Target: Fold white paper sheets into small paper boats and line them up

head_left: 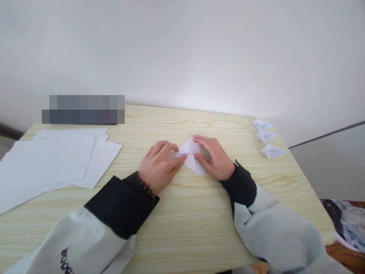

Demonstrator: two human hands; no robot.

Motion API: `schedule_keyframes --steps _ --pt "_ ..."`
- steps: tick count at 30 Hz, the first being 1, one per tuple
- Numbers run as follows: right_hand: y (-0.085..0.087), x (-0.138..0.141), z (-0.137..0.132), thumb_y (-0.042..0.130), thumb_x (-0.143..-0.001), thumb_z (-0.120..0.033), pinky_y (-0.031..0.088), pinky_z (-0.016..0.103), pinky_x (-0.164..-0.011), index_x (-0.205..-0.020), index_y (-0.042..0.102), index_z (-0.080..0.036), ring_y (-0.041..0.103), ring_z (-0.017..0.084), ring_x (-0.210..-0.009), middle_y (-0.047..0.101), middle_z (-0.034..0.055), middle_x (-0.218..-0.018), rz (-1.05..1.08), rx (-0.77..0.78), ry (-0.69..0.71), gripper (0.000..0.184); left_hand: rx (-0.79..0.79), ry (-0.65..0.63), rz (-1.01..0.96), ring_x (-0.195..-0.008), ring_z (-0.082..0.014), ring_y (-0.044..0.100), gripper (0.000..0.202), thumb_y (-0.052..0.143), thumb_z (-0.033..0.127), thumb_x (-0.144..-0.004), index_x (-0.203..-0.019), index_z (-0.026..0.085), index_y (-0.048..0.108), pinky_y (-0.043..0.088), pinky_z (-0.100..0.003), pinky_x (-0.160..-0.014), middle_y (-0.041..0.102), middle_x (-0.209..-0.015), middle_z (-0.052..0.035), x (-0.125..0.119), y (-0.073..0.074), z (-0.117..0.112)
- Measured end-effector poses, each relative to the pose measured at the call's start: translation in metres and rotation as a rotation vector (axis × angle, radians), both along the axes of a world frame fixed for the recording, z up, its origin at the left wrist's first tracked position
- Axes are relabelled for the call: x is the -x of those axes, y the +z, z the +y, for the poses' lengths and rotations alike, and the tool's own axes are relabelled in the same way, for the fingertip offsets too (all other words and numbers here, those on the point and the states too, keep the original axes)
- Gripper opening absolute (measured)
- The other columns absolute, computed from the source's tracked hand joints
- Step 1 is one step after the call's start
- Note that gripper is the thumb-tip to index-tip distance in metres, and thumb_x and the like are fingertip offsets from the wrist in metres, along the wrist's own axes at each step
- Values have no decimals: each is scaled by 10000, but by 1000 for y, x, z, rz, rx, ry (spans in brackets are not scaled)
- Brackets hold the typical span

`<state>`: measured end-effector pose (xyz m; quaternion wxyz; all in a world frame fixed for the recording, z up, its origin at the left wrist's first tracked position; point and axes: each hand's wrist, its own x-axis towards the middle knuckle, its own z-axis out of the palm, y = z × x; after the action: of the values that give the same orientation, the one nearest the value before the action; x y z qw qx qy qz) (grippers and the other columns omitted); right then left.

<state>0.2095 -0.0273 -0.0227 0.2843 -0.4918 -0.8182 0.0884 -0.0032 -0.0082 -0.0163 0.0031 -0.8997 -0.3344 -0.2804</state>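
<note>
A small folded piece of white paper (190, 154) lies on the light wooden table (182, 213) near its middle. My left hand (158, 167) rests on the paper's left side, fingers curled, with thumb and fingertips pressing a fold. My right hand (212, 158) lies on the paper's right side, fingers stretched out and pressing it flat to the table. A bead bracelet sits on my left wrist. Part of the paper is hidden under both hands.
Several white sheets (51, 161) lie spread at the table's left. Three small folded paper shapes (266, 137) sit in a row at the far right edge. A blurred dark object (82, 110) stands at the back left. A white wall rises behind.
</note>
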Motion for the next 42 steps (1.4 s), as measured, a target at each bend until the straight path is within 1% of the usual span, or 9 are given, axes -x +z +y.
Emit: schedule_keyframes --steps 4,10,14,17,22,26,31,37,42 --pt "1 1 -1 484 -846 -248 367 422 -977 -1287 428 -164 472 235 -1120 519 90 -1303 -47 27 3 452 53 -13 3 -993 -224 538 232 536 198 -816 -970 263 697 477 -398 -860 640 -990 -43 0 1 -1" --pt "4 4 -4 498 -855 -300 391 432 -918 -1238 492 -182 478 255 -1077 560 94 -1214 -66 41 -14 401 79 31 -39 -945 -203 568 184 579 372 -821 -830 251 717 488 -355 -849 655 -965 -33 0 3 -1" --pt "3 5 -4 535 -841 -349 412 425 -880 -1170 558 -186 501 246 -995 568 101 -1106 -60 29 -42 368 85 41 -64 -946 -204 561 160 581 335 -829 -843 265 724 497 -352 -838 666 -943 -32 2 1 3" --pt "1 5 -3 568 -820 -387 423 417 -861 -1125 598 -170 505 238 -945 559 106 -1039 -47 6 -78 376 103 -12 -78 -991 -205 571 182 550 302 -855 -874 243 720 495 -364 -879 685 -987 -26 4 -4 7" --pt "0 4 -2 576 -825 -360 443 393 -826 -1067 639 -184 505 212 -879 569 91 -1027 -38 -20 -77 306 92 -76 -76 -1055 -215 566 201 525 263 -872 -944 216 706 486 -392 -925 687 -1037 -30 5 -9 10" --pt "1 3 0 544 -856 -361 461 371 -787 -1005 667 -215 519 196 -835 599 72 -962 -29 -43 -42 242 80 -49 -70 -1009 -209 569 200 528 264 -868 -880 246 727 504 -371 -878 665 -972 -49 4 -4 9" --pt "3 3 1 479 -900 -303 466 349 -770 -910 674 -206 537 191 -821 625 62 -871 -25 -60 -45 219 71 -42 -64 -1008 -194 591 202 519 266 -875 -881 254 721 515 -347 -879 685 -956 -25 5 -4 8" --pt "2 7 0 508 -869 -255 468 366 -803 -978 642 -200 545 207 -868 621 71 -904 -24 -60 -69 181 37 -66 -66 -1044 -201 608 190 534 275 -873 -957 209 691 488 -377 -945 713 -982 -12 5 -10 10" --pt "1 8 0 516 -876 -270 490 325 -745 -929 680 -207 565 176 -801 639 55 -839 27 -45 -51 184 26 -48 -4 -1089 -222 576 187 531 261 -870 -953 224 695 503 -385 -916 702 -1015 -6 4 -6 9"
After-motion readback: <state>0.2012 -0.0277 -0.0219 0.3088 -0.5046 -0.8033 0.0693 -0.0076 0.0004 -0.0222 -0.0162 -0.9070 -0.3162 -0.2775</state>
